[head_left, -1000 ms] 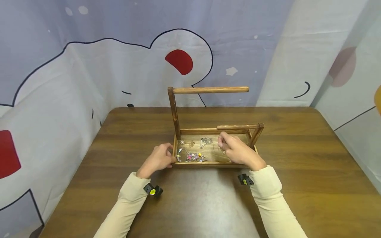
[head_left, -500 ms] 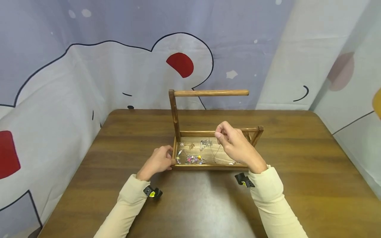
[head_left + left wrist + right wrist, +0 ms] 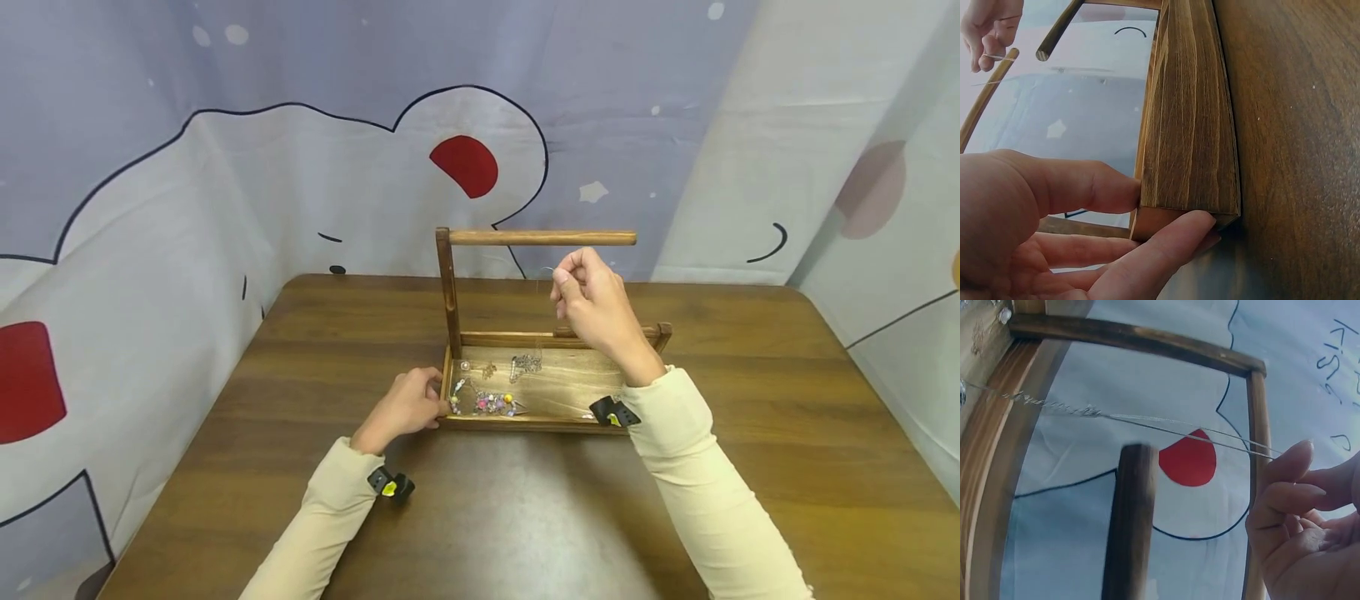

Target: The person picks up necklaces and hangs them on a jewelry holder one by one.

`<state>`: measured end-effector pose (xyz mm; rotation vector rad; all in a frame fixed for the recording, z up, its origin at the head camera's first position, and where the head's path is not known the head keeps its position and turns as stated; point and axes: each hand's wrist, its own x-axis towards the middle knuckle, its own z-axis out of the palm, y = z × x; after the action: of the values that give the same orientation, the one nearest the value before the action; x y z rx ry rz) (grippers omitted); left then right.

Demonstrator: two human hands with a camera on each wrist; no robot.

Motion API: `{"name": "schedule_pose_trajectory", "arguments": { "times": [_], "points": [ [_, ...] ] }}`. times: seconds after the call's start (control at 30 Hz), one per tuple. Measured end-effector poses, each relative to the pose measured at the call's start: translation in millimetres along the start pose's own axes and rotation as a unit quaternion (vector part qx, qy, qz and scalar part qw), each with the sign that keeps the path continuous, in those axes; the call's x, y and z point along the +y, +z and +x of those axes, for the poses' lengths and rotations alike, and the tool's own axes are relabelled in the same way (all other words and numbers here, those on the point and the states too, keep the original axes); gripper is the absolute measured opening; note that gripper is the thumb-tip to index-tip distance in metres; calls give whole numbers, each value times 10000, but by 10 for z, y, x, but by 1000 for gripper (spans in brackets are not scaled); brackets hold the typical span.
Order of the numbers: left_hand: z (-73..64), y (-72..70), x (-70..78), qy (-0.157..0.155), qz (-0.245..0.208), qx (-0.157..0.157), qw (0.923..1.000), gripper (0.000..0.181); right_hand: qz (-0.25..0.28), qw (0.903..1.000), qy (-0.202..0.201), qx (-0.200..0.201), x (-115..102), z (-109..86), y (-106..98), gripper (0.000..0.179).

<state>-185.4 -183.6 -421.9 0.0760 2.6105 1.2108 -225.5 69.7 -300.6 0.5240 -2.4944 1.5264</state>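
A wooden jewelry stand (image 3: 540, 424) stands on the table, its tray holding loose jewelry and two bars rising over it. My left hand (image 3: 408, 402) grips the tray's front left corner, thumb and fingers on either side of the end (image 3: 1185, 125) in the left wrist view. Above the tray, just below the free end of the upper bar (image 3: 543, 238), my right hand (image 3: 596, 300) pinches a thin necklace (image 3: 1179, 432) between thumb and forefinger. Its fine strands run down toward the tray and look twisted together in the right wrist view.
In the tray lie a beaded bracelet (image 3: 491, 403), a silver chain (image 3: 527, 364) and a small gold piece (image 3: 489, 370). The lower bar (image 3: 1129, 525) reaches inward from the right post (image 3: 663, 333). A patterned curtain (image 3: 337, 192) hangs behind the brown table (image 3: 750, 400).
My right hand has risen from inside the tray to near the upper bar, drawing the necklace up with it. The left hand stays at the tray's corner.
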Motion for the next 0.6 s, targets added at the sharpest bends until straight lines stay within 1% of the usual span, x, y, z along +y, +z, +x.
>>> {"name": "schedule_pose_trajectory", "arguments": {
  "times": [0.13, 0.23, 0.33, 0.43, 0.6],
  "points": [
    [9, 6, -4, -18, 8, -3, 10000, 50, -117, 9997, -9, 220, 32, 80, -81, 13],
    [16, 9, -13, 3, -14, -1, 10000, 49, -216, 9988, 56, 436, 68, 110, -173, 13],
    [17, 8, -11, 11, -74, -2, 10000, 48, -254, 9976, 203, 618, 97, 114, -296, 12],
    [10, 7, -7, 3, -102, -1, 9999, 48, -171, 9956, 393, 835, 120, 100, -427, 9],
    [-1, -2, -6, -54, -117, -8, 9999, 48, -308, 9899, 605, 1248, 155, 75, -610, 9]
  ]
}}
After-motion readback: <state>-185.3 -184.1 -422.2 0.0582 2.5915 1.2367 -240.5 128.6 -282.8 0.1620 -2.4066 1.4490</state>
